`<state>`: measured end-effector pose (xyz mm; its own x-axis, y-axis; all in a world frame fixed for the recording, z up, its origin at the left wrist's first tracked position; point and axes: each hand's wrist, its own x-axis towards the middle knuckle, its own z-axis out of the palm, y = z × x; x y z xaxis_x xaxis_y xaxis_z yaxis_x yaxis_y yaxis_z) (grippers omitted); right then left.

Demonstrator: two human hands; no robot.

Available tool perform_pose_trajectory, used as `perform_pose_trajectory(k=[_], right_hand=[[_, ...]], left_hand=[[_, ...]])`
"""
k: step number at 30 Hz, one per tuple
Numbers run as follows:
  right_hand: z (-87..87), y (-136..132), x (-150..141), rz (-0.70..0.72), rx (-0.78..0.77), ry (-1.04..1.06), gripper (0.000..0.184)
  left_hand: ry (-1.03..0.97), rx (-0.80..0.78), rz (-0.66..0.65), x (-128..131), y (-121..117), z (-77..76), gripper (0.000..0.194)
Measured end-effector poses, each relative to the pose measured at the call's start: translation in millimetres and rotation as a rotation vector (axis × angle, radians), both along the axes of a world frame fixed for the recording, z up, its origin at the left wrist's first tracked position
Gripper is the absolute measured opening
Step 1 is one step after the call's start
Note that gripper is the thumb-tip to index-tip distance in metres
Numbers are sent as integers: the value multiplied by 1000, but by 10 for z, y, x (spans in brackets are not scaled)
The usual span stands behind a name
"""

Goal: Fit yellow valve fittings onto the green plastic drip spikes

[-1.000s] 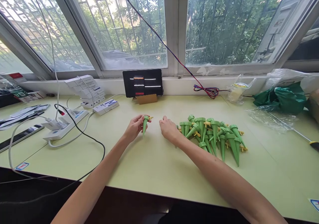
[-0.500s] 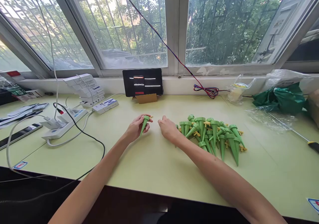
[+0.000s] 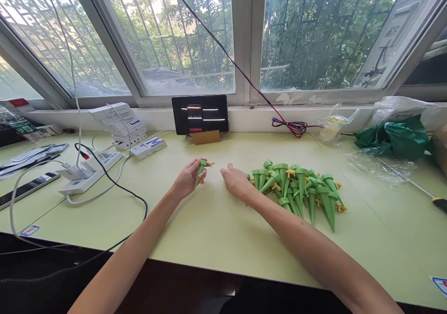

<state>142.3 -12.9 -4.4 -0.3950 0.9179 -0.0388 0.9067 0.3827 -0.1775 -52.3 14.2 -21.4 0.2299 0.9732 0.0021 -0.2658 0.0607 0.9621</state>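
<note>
My left hand (image 3: 186, 179) is closed around a green plant watering spike (image 3: 199, 173), its cap end up and its tip slanting down. A small yellow valve (image 3: 211, 164) sticks out at the cap, toward my right hand. Apart from it, my right hand (image 3: 235, 180) is closed with the fingers curled together; whether something is in them is hidden. To the right, partly behind my right wrist, lies a pile of green watering spikes (image 3: 296, 183), several with yellow valves.
A tablet (image 3: 216, 118) showing a timer leans on a cardboard stand (image 3: 206, 137) by the window. White boxes (image 3: 122, 123) are stacked left of it, near a power strip (image 3: 91, 174) and cables. A screwdriver (image 3: 407, 179) and green bag (image 3: 394, 135) lie at right.
My left hand has shifted slightly left with the spike, widening the gap to my right hand. The right hand has hardly moved, and the pile looks the same.
</note>
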Motion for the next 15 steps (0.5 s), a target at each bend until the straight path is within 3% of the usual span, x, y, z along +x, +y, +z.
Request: perform_pose_trajectory(k=[7, 15], right_hand=[[-68, 24, -29, 11, -14, 19, 22], [-51, -8, -46, 31, -25, 69, 29]], left_hand=[[48, 37, -57, 50, -79, 60, 25], [133, 83, -176, 112, -109, 37, 28]])
